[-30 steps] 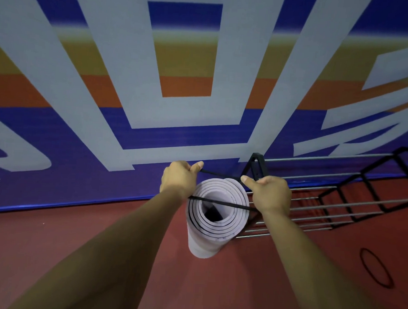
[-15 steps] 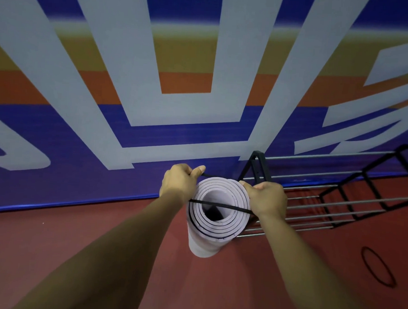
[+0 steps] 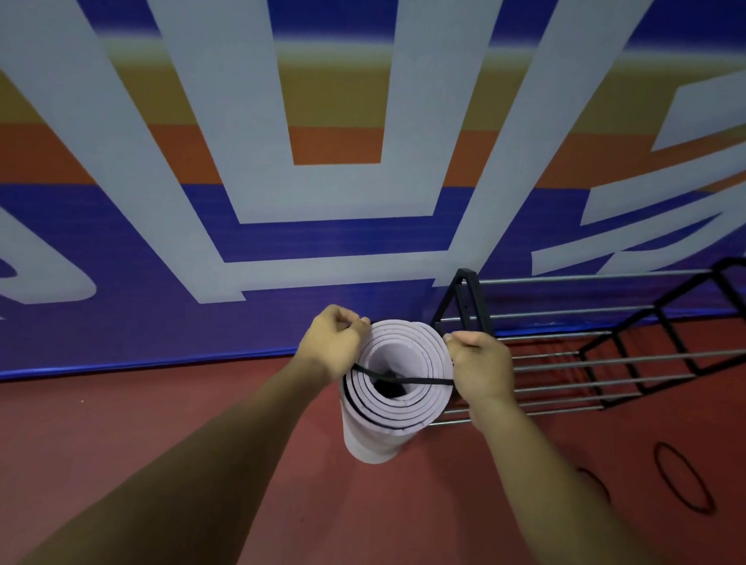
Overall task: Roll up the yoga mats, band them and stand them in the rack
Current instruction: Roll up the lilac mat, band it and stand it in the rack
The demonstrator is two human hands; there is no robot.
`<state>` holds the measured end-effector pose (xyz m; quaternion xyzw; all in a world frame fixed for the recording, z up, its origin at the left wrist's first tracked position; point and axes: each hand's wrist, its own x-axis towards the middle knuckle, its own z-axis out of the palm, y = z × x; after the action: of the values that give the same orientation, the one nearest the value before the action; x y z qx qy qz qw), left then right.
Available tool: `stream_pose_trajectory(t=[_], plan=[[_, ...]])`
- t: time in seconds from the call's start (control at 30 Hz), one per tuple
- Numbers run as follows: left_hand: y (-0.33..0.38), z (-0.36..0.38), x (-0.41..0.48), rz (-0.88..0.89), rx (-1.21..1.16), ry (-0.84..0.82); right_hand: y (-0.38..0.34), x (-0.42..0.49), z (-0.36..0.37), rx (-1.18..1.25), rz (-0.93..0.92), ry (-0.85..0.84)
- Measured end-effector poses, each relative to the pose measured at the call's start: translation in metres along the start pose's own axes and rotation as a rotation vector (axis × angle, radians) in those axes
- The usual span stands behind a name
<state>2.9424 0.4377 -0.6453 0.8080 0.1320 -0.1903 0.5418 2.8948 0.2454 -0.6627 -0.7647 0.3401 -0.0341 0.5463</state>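
Note:
A rolled lilac yoga mat (image 3: 393,406) stands on end on the red floor, its spiral top facing me. A thin black elastic band (image 3: 401,378) is stretched across that top end. My left hand (image 3: 331,345) pinches the band at the roll's left rim. My right hand (image 3: 481,365) grips it at the right rim, thumb against the mat. The near strand crosses the open core; the far strand is hidden behind the roll. The black and chrome rack (image 3: 596,350) stands just right of the mat, against the wall.
Another black band (image 3: 683,475) lies loose on the floor at the right, with part of a further loop (image 3: 594,484) beside my right forearm. A wall banner (image 3: 326,150) in blue, orange and grey stands close behind the mat and rack.
Both hands have drawn in against the roll's rim and lowered the band; its far strand, seen above the mat a second ago, now sits out of sight behind the roll.

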Motion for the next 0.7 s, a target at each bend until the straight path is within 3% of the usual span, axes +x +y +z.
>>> stream_pose_trajectory(t=[0.37, 0.7], plan=[[-0.016, -0.001, -0.027, -0.078, 0.105, 0.137, 0.007, -0.027, -0.002, 0.059, 0.028, 0.016], [-0.018, 0.002, -0.058, 0.049, 0.059, 0.175, 0.010, -0.049, -0.004, 0.110, 0.022, -0.021]])
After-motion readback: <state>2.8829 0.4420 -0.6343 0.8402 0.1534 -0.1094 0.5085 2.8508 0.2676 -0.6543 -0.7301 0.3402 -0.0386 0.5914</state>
